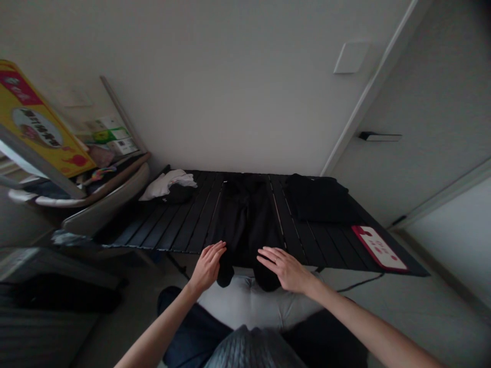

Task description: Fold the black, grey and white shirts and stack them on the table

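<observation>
Currently, black trousers point(247, 214) are laid on the slatted counter point(197, 222), leg ends hung over near edge; left hand point(209, 263) and right hand point(282, 265) are rested at lower trouser legs, fingers extended, unclenched. Folded dark cloth point(318, 199) is placed at right.

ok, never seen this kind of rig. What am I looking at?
No machine here: one camera worn on a person's head, looking forward and down. The bare left hand and right hand are the wearer's own.

On the black slatted table lies a black garment, apparently trousers, its two leg ends hanging over the near edge. Each hand touches one leg; whether they grip is unclear. To the right are folded dark clothes and a red-edged white board; to the left, a pale cloth.
</observation>
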Demonstrator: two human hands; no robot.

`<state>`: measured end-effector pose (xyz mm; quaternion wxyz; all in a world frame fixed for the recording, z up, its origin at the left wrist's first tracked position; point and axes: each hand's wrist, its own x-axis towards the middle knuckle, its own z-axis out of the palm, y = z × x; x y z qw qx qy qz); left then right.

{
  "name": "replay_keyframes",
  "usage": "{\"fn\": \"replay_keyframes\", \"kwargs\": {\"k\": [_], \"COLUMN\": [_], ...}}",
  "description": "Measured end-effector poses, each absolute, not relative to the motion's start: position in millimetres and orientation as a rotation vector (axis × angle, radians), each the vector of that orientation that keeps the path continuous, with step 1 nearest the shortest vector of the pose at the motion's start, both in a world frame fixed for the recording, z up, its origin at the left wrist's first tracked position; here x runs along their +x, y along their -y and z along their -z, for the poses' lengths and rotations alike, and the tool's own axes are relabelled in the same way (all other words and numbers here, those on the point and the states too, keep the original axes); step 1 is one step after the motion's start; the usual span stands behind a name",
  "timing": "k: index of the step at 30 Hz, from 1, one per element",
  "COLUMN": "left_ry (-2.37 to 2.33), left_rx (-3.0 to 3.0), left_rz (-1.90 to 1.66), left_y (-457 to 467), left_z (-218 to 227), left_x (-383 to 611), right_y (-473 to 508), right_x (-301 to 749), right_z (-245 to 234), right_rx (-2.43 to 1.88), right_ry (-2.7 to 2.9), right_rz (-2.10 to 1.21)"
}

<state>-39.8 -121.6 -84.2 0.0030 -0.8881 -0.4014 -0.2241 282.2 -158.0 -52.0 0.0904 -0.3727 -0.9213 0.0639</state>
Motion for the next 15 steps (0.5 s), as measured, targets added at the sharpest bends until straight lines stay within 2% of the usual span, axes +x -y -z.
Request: {"fn": "replay_keyframes", "kwargs": {"k": [3,8,15], "left_ry": [1.080,0.979,0.850], "left_rx": [-2.779,-2.707,-2.687], "left_rz": [0.672,0.417,0.257], "left_y": [128,121,101], "left_z": [99,103,96], "left_x": [-60,-74,-80], "right_y": [159,152,140], "right_x": [296,307,307], "right_z": [64,77,84], "right_rx": [-1.030,-0.932,-0.811], "right_ry": [2.819,2.819,2.754], "right_rz": [-0.057,0.197,0.309]}}
